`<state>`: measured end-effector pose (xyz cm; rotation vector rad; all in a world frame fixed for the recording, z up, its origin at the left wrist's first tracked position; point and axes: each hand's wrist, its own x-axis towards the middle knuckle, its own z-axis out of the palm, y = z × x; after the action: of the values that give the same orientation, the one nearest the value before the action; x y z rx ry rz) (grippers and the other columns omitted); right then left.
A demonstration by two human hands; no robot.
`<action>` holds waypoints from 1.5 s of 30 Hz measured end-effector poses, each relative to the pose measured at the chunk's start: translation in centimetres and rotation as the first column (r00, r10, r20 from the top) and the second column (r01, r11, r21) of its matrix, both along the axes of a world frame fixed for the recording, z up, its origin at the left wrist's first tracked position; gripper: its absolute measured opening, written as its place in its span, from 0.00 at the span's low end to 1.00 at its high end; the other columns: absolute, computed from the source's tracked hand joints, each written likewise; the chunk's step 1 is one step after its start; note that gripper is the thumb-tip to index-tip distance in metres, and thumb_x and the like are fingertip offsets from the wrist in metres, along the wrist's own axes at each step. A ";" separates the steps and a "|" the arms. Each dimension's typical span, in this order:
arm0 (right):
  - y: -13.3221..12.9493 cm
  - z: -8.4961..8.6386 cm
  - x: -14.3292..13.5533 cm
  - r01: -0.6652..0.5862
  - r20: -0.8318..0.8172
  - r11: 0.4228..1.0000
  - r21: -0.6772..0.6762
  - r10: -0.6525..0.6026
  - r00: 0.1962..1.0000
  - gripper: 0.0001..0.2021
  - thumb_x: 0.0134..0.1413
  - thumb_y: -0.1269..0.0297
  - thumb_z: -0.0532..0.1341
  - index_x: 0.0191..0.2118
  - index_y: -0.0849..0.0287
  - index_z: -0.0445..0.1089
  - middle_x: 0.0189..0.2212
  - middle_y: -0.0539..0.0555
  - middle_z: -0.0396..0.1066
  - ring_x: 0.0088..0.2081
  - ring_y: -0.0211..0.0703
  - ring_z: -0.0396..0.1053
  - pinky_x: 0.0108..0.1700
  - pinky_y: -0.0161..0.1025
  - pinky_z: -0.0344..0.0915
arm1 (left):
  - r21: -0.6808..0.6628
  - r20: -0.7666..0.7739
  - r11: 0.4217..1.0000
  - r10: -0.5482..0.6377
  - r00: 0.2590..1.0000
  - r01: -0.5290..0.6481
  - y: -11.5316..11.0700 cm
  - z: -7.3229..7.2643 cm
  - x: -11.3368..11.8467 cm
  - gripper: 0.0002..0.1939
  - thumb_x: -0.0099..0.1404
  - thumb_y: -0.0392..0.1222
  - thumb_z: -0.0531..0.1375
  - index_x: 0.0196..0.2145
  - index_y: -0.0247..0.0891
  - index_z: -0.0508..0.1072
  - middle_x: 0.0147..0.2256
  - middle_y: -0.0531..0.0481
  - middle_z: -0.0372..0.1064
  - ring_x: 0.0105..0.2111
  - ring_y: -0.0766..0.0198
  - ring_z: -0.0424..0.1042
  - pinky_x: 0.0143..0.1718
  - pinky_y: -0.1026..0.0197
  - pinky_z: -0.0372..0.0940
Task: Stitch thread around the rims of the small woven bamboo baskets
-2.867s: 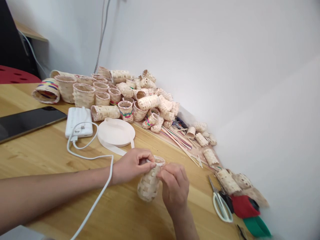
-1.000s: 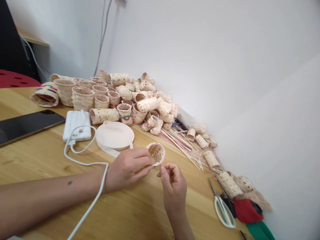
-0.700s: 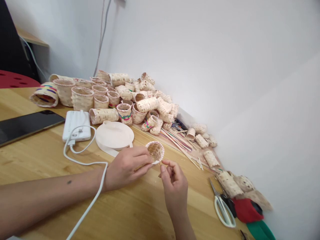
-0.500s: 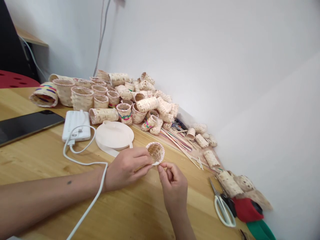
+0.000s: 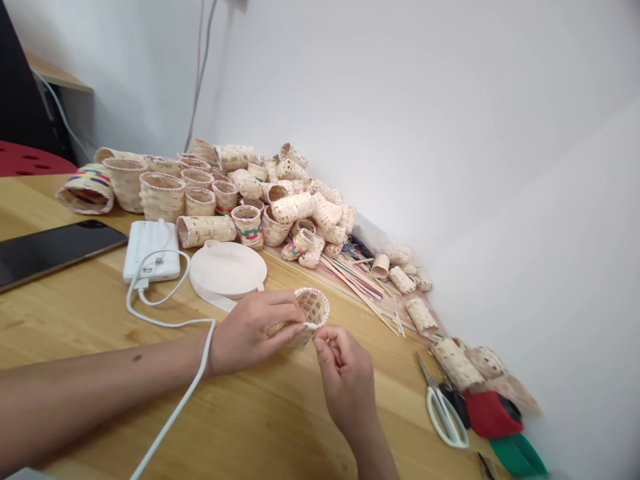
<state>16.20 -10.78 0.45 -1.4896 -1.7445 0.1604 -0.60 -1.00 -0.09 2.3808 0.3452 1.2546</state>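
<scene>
Wooden table (image 5: 240, 427), cluttered beyond your fingers

Your left hand (image 5: 257, 327) grips a woven basket (image 5: 314, 309) by its rim; your right hand (image 5: 347, 370) pinches closed beside it, contents unclear. Farther off lie a tape roll (image 5: 230, 269) and heaped baskets (image 5: 293, 207). A white cable (image 5: 183, 393) crosses your left wrist.

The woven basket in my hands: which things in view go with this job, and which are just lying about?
Likely part of it:
woven basket, gripped by the left hand, right hand pinching close to its rim
white tape roll, its tape running toward the left hand
perhaps scissors and thin strips, untouched

Probably just lying about:
phone
power bank, white cable plugged in
</scene>
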 end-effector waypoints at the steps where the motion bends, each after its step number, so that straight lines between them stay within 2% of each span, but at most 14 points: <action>1: 0.1 0.0 0.0 -0.001 -0.010 1.000 -0.001 0.001 1.000 0.08 0.61 0.64 0.54 0.32 0.58 0.67 0.18 0.42 0.48 0.19 0.33 0.47 0.23 0.32 0.47 | -0.004 -0.001 1.000 -0.006 1.000 0.006 0.0 0.0 0.0 0.08 0.67 0.35 0.55 0.33 0.34 0.73 0.32 0.49 0.69 0.32 0.66 0.67 0.34 0.66 0.59; 7: 0.6 -0.1 0.3 0.082 -0.158 0.994 -0.068 -0.092 0.983 0.10 0.58 0.59 0.57 0.31 0.59 0.69 0.17 0.41 0.46 0.19 0.33 0.48 0.23 0.31 0.49 | -0.040 -0.024 0.999 0.024 0.999 -0.025 0.3 -0.3 0.0 0.06 0.66 0.35 0.57 0.38 0.36 0.73 0.35 0.49 0.72 0.36 0.65 0.69 0.38 0.66 0.60; 10: 0.5 0.1 0.6 0.111 -0.288 0.984 -0.139 -0.147 0.946 0.11 0.57 0.56 0.59 0.32 0.59 0.69 0.17 0.41 0.46 0.20 0.34 0.50 0.23 0.32 0.51 | -0.051 -0.047 0.997 0.047 0.998 -0.049 0.5 -0.5 0.0 0.12 0.66 0.35 0.57 0.47 0.37 0.72 0.42 0.48 0.72 0.40 0.63 0.70 0.41 0.65 0.60; 12: 0.3 0.4 0.8 0.107 -0.397 0.981 -0.160 -0.164 0.903 0.11 0.56 0.55 0.59 0.34 0.58 0.69 0.18 0.42 0.50 0.21 0.34 0.53 0.25 0.32 0.53 | -0.062 -0.066 0.998 0.025 0.997 -0.029 0.7 -0.6 0.1 0.13 0.67 0.36 0.55 0.48 0.39 0.73 0.40 0.48 0.72 0.38 0.64 0.70 0.38 0.66 0.61; 14: 0.0 0.7 1.0 0.052 -0.523 0.991 -0.124 -0.110 0.845 0.11 0.58 0.55 0.58 0.38 0.57 0.69 0.19 0.44 0.55 0.23 0.36 0.57 0.28 0.33 0.58 | -0.083 -0.083 0.997 0.000 0.997 -0.007 0.9 -0.6 0.1 0.12 0.68 0.36 0.54 0.45 0.40 0.75 0.36 0.49 0.71 0.35 0.65 0.69 0.35 0.67 0.60; 17: -0.4 1.0 1.0 -0.087 -0.656 0.996 0.034 0.088 0.750 0.10 0.61 0.58 0.55 0.42 0.55 0.70 0.22 0.46 0.59 0.27 0.37 0.62 0.34 0.38 0.64 | -0.117 -0.085 0.993 -0.020 0.996 0.010 1.1 -0.5 0.1 0.12 0.68 0.37 0.54 0.43 0.39 0.76 0.34 0.49 0.70 0.34 0.65 0.68 0.35 0.67 0.60; 20: -0.8 1.3 0.9 -0.186 -0.648 0.968 0.171 0.252 0.719 0.10 0.63 0.62 0.54 0.44 0.53 0.72 0.24 0.48 0.60 0.29 0.38 0.63 0.38 0.41 0.68 | -0.153 -0.088 0.988 -0.035 0.996 0.022 1.2 -0.2 0.1 0.11 0.67 0.38 0.55 0.42 0.39 0.77 0.34 0.49 0.69 0.34 0.65 0.68 0.35 0.67 0.60; 24: -1.1 1.8 0.8 -0.233 -0.565 0.933 0.275 0.353 0.746 0.13 0.64 0.65 0.53 0.50 0.50 0.70 0.28 0.49 0.65 0.33 0.39 0.66 0.43 0.46 0.70 | -0.206 -0.104 0.977 -0.072 0.992 0.049 0.9 0.2 0.0 0.11 0.67 0.39 0.55 0.41 0.39 0.77 0.32 0.49 0.69 0.32 0.66 0.67 0.34 0.67 0.60; 29: -0.8 1.9 1.4 -0.053 -0.505 0.946 0.321 0.218 0.835 0.12 0.62 0.67 0.57 0.50 0.50 0.70 0.30 0.50 0.73 0.35 0.40 0.73 0.41 0.44 0.73 | -0.246 -0.095 0.960 -0.165 0.982 0.138 0.6 0.6 0.0 0.12 0.68 0.40 0.54 0.39 0.37 0.77 0.30 0.50 0.67 0.30 0.66 0.66 0.31 0.68 0.58; 33: -0.4 2.2 1.7 0.000 -0.594 0.949 0.316 0.197 0.780 0.04 0.59 0.65 0.60 0.40 0.54 0.72 0.29 0.50 0.76 0.33 0.40 0.75 0.37 0.42 0.74 | -0.263 -0.090 0.930 -0.290 0.953 0.259 0.4 0.9 -0.1 0.14 0.69 0.43 0.53 0.38 0.36 0.77 0.28 0.50 0.65 0.29 0.67 0.65 0.30 0.68 0.58; 36: 0.0 2.7 1.7 0.018 -0.619 0.957 0.289 0.172 0.766 0.02 0.57 0.66 0.62 0.36 0.56 0.72 0.28 0.50 0.76 0.31 0.40 0.76 0.30 0.36 0.74 | -0.353 -0.083 0.859 -0.422 0.903 0.370 0.4 0.9 -0.1 0.15 0.69 0.45 0.54 0.38 0.35 0.77 0.27 0.50 0.65 0.28 0.67 0.64 0.29 0.69 0.58; 40: 1.0 2.8 1.8 0.053 -0.588 0.985 0.164 0.054 0.807 0.05 0.56 0.64 0.62 0.34 0.59 0.71 0.26 0.51 0.75 0.26 0.38 0.74 0.20 0.30 0.68 | -0.560 -0.026 0.683 -0.580 0.814 0.469 0.3 0.4 0.0 0.16 0.66 0.51 0.57 0.38 0.36 0.79 0.26 0.51 0.65 0.27 0.68 0.63 0.26 0.69 0.56; 43: 1.9 2.2 1.9 0.048 -0.532 0.996 0.080 0.002 0.847 0.07 0.55 0.61 0.61 0.35 0.60 0.70 0.25 0.51 0.75 0.24 0.38 0.73 0.21 0.30 0.67 | -0.673 0.029 0.548 -0.652 0.758 0.497 0.4 -0.2 0.2 0.18 0.64 0.54 0.59 0.38 0.37 0.79 0.27 0.50 0.66 0.27 0.68 0.63 0.27 0.69 0.55; 45: 2.3 1.4 1.9 0.058 -0.510 0.996 0.063 -0.018 0.860 0.08 0.55 0.60 0.61 0.37 0.60 0.69 0.25 0.51 0.75 0.24 0.37 0.73 0.23 0.32 0.68 | -0.711 0.062 0.487 -0.675 0.735 0.507 0.4 -0.5 0.3 0.19 0.62 0.55 0.60 0.38 0.37 0.80 0.28 0.50 0.66 0.27 0.68 0.62 0.28 0.68 0.55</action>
<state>18.10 -8.47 1.89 -1.2771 -1.2754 0.4238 -0.29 -0.58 -0.60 1.7064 0.0024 0.3869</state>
